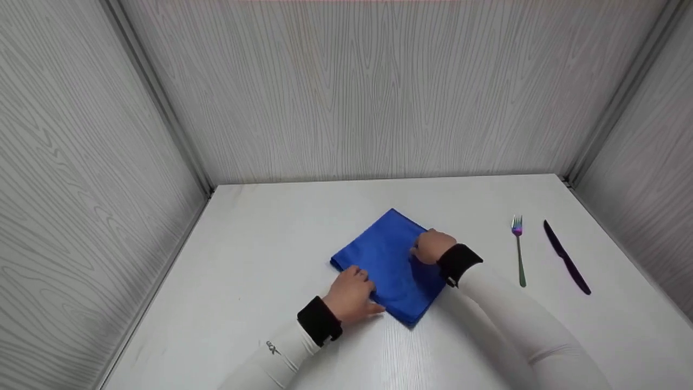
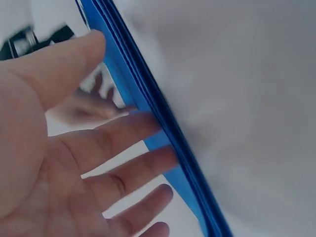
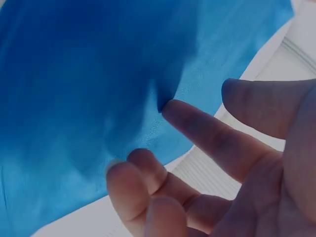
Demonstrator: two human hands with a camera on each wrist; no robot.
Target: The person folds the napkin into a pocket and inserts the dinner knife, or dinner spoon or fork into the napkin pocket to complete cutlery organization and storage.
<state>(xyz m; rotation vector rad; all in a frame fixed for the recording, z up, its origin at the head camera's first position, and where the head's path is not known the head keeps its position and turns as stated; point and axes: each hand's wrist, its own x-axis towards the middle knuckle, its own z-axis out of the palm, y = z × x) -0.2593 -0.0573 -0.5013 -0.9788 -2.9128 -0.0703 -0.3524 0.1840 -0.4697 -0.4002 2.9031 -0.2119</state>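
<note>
A folded blue cloth [image 1: 387, 254] lies flat on the table, turned so one corner points toward me. My left hand [image 1: 351, 297] is at its near left edge. In the left wrist view the fingertips [image 2: 165, 155] meet the layered edge of the cloth [image 2: 148, 89], with the thumb held apart. On the right side of the cloth is my right hand [image 1: 435, 246]. The right wrist view shows its index fingertip [image 3: 173, 106] on the cloth's surface [image 3: 89, 98], where a small crease runs from it. The other fingers bend loosely and hold nothing.
Right of the cloth, a fork [image 1: 518, 249] with rainbow-coloured tines lies on the white table [image 1: 260, 244]. A dark purple knife [image 1: 566, 257] rests slanted beyond it. Grey wood-grain panels [image 1: 352, 92] enclose the table at the back and both sides.
</note>
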